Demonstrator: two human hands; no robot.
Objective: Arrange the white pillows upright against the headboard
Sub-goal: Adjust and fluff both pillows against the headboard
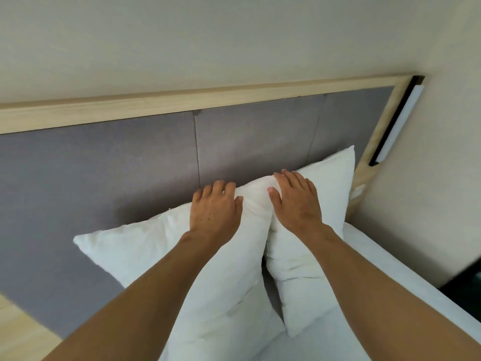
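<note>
Two white pillows stand upright side by side against the grey padded headboard. The left pillow leans with its upper right corner over the right pillow. My left hand lies flat on the left pillow's top edge, fingers spread and reaching over toward the headboard. My right hand rests palm down where the two pillows meet, thumb on the left pillow's corner. Neither hand is closed around anything.
A light wooden frame borders the headboard, with a white strip light on its right post. The white sheet covers the mattress below. A cream wall stands close on the right, and a dark gap lies beside the bed.
</note>
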